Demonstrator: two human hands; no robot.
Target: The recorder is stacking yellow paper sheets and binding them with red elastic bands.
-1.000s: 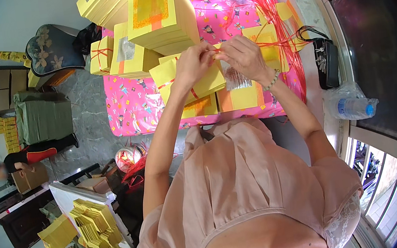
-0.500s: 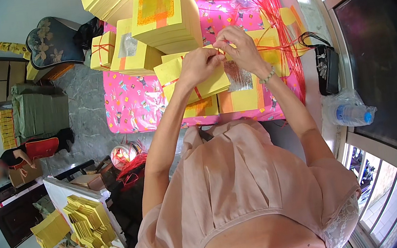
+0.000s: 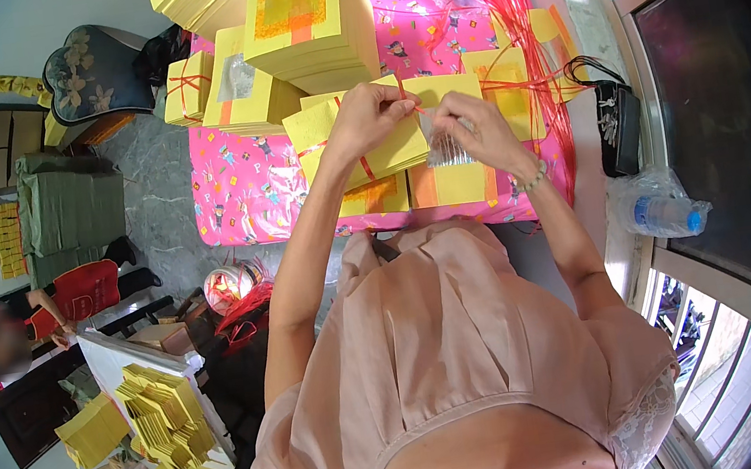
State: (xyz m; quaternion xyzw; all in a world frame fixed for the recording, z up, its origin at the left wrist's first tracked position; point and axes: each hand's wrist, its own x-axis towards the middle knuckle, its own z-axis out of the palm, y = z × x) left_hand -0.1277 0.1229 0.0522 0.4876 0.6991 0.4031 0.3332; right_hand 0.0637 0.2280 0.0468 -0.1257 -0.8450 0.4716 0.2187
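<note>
A stack of yellow paper point(image 3: 315, 138) lies in front of me, crossed by red ribbon point(image 3: 370, 168). My left hand point(image 3: 370, 119) rests over the stack's right part, its thumb and fingers pinched on the ribbon near the edge. Just right of it, my right hand point(image 3: 479, 133) has its fingers curled in a pinch, and a short red length shows between the two hands. Beneath the right hand lies yellow paper with a silver patch point(image 3: 449, 147). The exact grip of the right fingertips is partly hidden.
Tall yellow paper stacks point(image 3: 312, 43) stand at the back left of the pink patterned table cover point(image 3: 242, 195). Loose red ribbons point(image 3: 523, 25) hang along its right side. A black bag point(image 3: 619, 126) and a bottle point(image 3: 667, 217) sit by the window. Another person point(image 3: 85, 296) is at left.
My right hand has moved away from the left, down and to the right, and turned. My left hand stays on the stack. The person at left has shifted toward the white table.
</note>
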